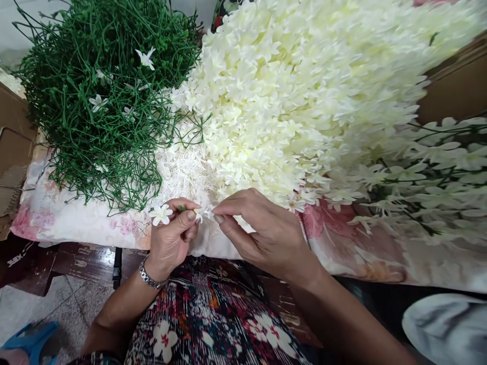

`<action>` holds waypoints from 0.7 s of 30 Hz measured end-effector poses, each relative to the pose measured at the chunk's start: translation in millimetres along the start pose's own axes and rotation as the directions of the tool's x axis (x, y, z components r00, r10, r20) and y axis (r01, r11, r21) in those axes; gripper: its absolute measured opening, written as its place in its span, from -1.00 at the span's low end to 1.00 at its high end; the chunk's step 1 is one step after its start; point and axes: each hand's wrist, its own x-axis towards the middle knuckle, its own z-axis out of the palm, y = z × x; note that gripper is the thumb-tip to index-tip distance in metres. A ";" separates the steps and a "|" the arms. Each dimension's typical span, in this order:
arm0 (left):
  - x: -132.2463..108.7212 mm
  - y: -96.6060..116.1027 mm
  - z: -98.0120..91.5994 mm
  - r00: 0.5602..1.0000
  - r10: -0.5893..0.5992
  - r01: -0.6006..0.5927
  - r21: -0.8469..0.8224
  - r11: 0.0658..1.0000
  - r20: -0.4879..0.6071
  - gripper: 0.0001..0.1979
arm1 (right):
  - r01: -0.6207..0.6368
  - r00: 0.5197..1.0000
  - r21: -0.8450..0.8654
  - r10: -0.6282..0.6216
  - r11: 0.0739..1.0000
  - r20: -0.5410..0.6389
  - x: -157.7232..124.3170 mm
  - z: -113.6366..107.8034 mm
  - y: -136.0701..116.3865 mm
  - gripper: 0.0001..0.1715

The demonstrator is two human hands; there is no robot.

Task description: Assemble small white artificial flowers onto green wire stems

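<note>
My left hand [170, 243], with a metal watch on its wrist, pinches a short green artificial stem between thumb and fingertips. On the stem's left end a white artificial flower [161, 215] faces up. Just past the left thumb, a smaller white blossom [200, 216] is at the right end. My right hand [266, 235] has its thumb and index finger pressed together at that blossom's outer tip; what lies between them is too small to make out. Both hands are over the front edge of the flowered cloth [129, 228].
Green plastic stems [102, 106] are heaped at the left, several white flowers among them. Loose white blossoms [304, 91] form a large pile at centre and right. Thin white strands [184, 172] lie between the heaps. Flower sprays [437, 172] and a cardboard box [456, 83] are at far right.
</note>
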 end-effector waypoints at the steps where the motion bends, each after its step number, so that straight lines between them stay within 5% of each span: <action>1: -0.2 0.3 0.0 1.000 0.010 -0.010 0.003 1.000 -0.017 -0.90 | -0.009 1.000 -0.021 0.009 1.000 0.004 -1.2 -0.4 2.0 -0.87; 7: -1.3 -0.1 -3.0 0.995 0.067 -0.064 0.049 0.997 -0.072 -0.91 | 0.007 0.994 -0.233 0.018 0.972 0.107 -11.1 2.1 15.3 -0.88; 14: -2.4 -5.8 -2.9 0.993 -0.093 0.087 0.094 0.992 0.071 -0.94 | -0.057 0.998 -0.029 0.057 0.998 0.011 -16.2 6.8 16.9 -0.89; 21: -0.8 -5.5 -2.1 0.988 -0.151 0.152 -0.005 0.988 0.040 -0.91 | -0.094 0.995 0.071 0.097 0.993 -0.035 -15.0 4.1 0.1 -0.86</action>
